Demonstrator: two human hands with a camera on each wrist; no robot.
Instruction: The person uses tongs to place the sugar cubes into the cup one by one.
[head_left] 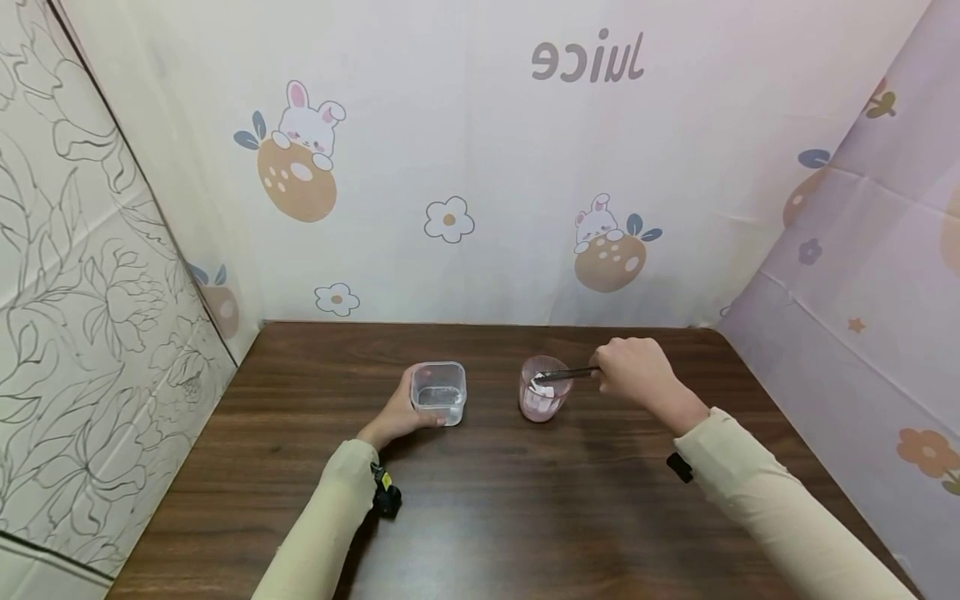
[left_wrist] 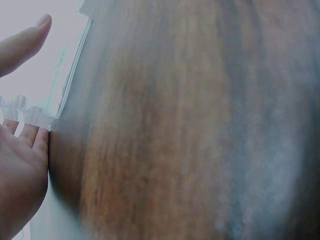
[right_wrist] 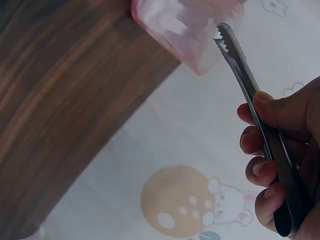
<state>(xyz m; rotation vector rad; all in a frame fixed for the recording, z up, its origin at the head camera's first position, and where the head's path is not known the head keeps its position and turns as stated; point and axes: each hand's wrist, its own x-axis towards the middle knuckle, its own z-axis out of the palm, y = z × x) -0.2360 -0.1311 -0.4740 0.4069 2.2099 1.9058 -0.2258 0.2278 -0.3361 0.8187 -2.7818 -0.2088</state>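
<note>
My left hand [head_left: 401, 414] holds a clear square plastic container [head_left: 439, 387] from its left side, thumb along the front and fingers behind. In the left wrist view the thumb [left_wrist: 30, 42] overlaps the container's pale wall. To the right stands a pink see-through cup [head_left: 542, 408] with white pieces [head_left: 540, 387] inside. My right hand [head_left: 637, 369] grips dark metal tongs [head_left: 573, 374], which reach leftward over the cup's rim. Their toothed tips are close together by the white pieces in the head view. In the right wrist view, thumb and curled fingers wrap the tongs [right_wrist: 272, 132].
Both things stand on a dark wood-grain table [head_left: 480, 517], toward its back edge. A patterned cloth wall [head_left: 480, 150] rises behind, with more cloth [head_left: 885, 275] at the right and a flower-drawn panel [head_left: 90, 275] at the left.
</note>
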